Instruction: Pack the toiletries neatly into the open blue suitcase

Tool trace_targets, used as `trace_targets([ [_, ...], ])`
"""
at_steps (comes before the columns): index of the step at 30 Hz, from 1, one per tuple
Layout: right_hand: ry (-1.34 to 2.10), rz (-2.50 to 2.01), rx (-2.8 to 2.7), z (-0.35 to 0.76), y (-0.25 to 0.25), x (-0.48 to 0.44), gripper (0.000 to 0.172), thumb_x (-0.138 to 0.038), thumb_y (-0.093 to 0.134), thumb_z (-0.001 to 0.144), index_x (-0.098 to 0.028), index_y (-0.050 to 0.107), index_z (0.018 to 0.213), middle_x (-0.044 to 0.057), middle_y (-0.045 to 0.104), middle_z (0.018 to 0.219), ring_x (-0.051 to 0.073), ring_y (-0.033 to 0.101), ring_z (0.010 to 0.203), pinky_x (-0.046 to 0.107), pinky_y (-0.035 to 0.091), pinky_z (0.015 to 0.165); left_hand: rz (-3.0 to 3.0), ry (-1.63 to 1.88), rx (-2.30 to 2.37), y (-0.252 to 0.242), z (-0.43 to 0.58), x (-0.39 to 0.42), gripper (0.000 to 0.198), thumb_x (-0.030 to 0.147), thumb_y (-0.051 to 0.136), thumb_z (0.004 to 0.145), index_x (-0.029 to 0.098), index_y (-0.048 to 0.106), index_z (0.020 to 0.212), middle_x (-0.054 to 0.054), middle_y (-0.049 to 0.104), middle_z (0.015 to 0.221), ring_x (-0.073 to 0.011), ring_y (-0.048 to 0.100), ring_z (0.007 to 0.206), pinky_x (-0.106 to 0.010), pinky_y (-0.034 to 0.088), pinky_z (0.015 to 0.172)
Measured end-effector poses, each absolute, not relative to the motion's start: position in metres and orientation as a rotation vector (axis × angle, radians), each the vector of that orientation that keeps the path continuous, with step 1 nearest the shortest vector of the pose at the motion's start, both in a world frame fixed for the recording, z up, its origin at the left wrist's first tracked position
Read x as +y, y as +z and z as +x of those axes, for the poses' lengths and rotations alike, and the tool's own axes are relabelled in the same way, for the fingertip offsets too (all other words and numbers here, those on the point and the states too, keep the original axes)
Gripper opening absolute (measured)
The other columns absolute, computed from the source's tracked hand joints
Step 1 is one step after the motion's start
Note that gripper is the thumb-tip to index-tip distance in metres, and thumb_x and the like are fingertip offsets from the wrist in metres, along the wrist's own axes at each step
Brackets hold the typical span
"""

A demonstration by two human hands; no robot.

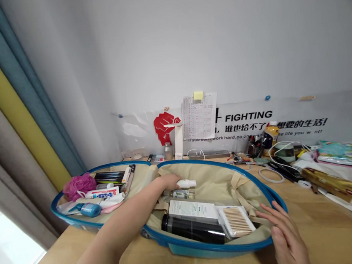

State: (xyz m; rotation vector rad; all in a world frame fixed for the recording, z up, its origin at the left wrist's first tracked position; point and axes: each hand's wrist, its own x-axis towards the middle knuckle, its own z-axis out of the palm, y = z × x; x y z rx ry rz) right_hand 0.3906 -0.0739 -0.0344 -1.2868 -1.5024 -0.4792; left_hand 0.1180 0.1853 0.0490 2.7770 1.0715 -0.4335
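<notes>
Head view, and here's a wooden desk [320, 230] against a pale wall [216, 38], with blue, yellow and grey curtains [22, 94] down the left side. Lying open on the desk is a blue-rimmed suitcase [208, 247] with a beige lining. The left hand [165, 183] reaches across its middle, fingers curled, right at a small white bottle [186, 183], though whether it's gripped, I can't tell. The right hand [285, 240] is spread wide over the suitcase's right rim, just beside a packaged wooden-bristled brush [237, 221]. Below the bottle lie a white box [193, 211] and a black bottle [190, 230].
</notes>
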Motion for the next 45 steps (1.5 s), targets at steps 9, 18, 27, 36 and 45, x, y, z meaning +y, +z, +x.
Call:
trace_targets([
  [9,-0.474,-1.3,-1.511,0.39,-0.034,-0.075,0.033,-0.033,0.037,0.096,-0.021,0.066,0.104,0.011,0.068,0.114,0.032,0.051,0.127,0.052,0.047,0.095,2.818,-0.417,1.033,0.042,0.116,0.188,0.036,0.036,0.059,0.092,0.017,0.056,0.123,-0.009,0.058,0.125,-0.0226,0.06,0.107,-0.046,0.052,0.09],
  [18,-0.47,-1.298,-1.492,0.391,-0.034,-0.075,0.033,-0.035,0.038,0.096,-0.021,0.067,0.101,0.011,0.069,0.112,0.031,0.053,0.125,0.05,0.048,0.095,2.835,-0.362,1.051,0.047,0.117,0.181,0.034,0.036,0.058,0.092,0.018,0.057,0.121,-0.009,0.059,0.124,-0.0219,0.06,0.106,-0.045,0.052,0.09],
  [27,-0.497,-1.283,-1.512,0.39,-0.033,-0.074,0.034,-0.035,0.036,0.097,-0.022,0.067,0.105,0.01,0.068,0.113,0.031,0.052,0.126,0.05,0.047,0.094,2.84,-0.325,0.891,0.055,0.122,0.167,0.048,0.043,0.058,0.091,0.02,0.05,0.133,-0.011,0.052,0.136,-0.0264,0.055,0.118,-0.051,0.046,0.099],
  [36,-0.468,-1.279,-1.517,0.393,-0.039,-0.073,0.033,-0.033,0.036,0.096,-0.021,0.066,0.106,0.011,0.067,0.116,0.032,0.05,0.128,0.052,0.045,0.095,2.825,-0.406,0.93,0.049,0.126,0.17,0.043,0.039,0.059,0.091,0.02,0.052,0.129,-0.01,0.054,0.133,-0.0255,0.056,0.115,-0.05,0.048,0.096],
  [45,-0.457,-1.293,-1.508,0.393,-0.039,-0.072,0.033,-0.035,0.037,0.096,-0.021,0.067,0.104,0.011,0.067,0.115,0.032,0.051,0.126,0.052,0.046,0.096,2.812,-0.409,0.889,0.05,0.124,0.169,0.045,0.04,0.059,0.091,0.02,0.052,0.13,-0.011,0.054,0.133,-0.0254,0.056,0.115,-0.05,0.048,0.096],
])
